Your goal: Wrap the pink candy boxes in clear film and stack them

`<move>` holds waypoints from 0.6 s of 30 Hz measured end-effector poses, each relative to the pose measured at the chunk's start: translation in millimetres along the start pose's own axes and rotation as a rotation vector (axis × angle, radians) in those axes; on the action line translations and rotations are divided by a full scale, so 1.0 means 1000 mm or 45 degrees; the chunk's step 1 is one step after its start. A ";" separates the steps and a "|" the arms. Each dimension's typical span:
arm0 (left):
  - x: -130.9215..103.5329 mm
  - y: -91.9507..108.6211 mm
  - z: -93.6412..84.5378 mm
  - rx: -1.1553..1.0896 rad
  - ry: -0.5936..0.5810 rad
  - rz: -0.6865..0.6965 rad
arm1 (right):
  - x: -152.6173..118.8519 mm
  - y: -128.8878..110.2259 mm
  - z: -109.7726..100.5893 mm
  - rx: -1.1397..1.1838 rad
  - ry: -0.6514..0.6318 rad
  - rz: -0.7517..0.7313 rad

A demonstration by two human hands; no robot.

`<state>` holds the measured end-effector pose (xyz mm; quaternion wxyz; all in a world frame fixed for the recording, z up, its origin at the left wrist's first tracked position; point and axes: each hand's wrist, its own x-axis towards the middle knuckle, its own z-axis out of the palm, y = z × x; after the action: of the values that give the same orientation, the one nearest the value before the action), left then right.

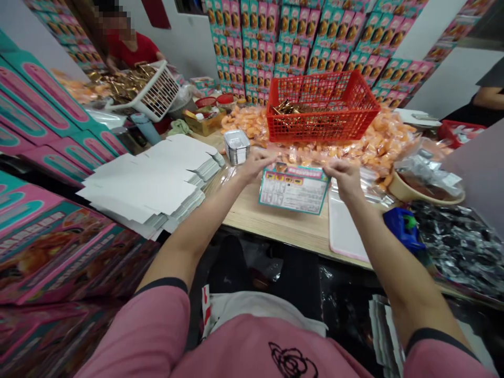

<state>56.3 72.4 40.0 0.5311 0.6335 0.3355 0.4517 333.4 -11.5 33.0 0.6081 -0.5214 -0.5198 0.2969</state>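
A printed carton (294, 193) with teal edges, a pink strip and a white text panel is held up over the wooden table. My left hand (256, 161) is closed at its upper left edge. At the upper right corner, the fingers of my right hand (345, 177) pinch the carton. Its far side is hidden from me. Just left of my left hand stands a stack of silvery trays (237, 146). A pile of flat white cartons (153, 176) lies further left.
Behind the carton, a red basket (321, 123) with brass-coloured pieces sits among bagged orange items (378, 144). To the right are a white board (344, 226), a blue tape dispenser (402, 227), a tub (427, 191) and black packets (464, 247). Packed boxes (59, 236) stand left. Two other people are nearby.
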 end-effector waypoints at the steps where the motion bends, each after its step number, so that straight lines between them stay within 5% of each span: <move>1: -0.019 -0.002 -0.001 0.065 -0.065 0.090 | -0.021 0.004 -0.001 -0.010 -0.013 -0.035; 3: -0.060 -0.010 -0.001 0.167 -0.161 0.194 | -0.065 0.013 -0.004 -0.070 -0.024 -0.083; 8: -0.134 -0.039 0.004 0.196 -0.220 0.143 | -0.151 0.040 -0.008 -0.249 -0.038 -0.215; 13: -0.142 -0.053 0.009 0.166 -0.215 0.131 | -0.165 0.054 -0.005 -0.212 0.047 -0.210; 18: -0.154 -0.031 0.011 0.252 -0.203 0.113 | -0.173 0.041 -0.011 -0.289 -0.014 -0.304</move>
<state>11.8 -63.9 -24.1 0.4704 0.7309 0.3068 0.3878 302.6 -159.6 -60.8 0.5732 -0.5197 -0.6118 0.1647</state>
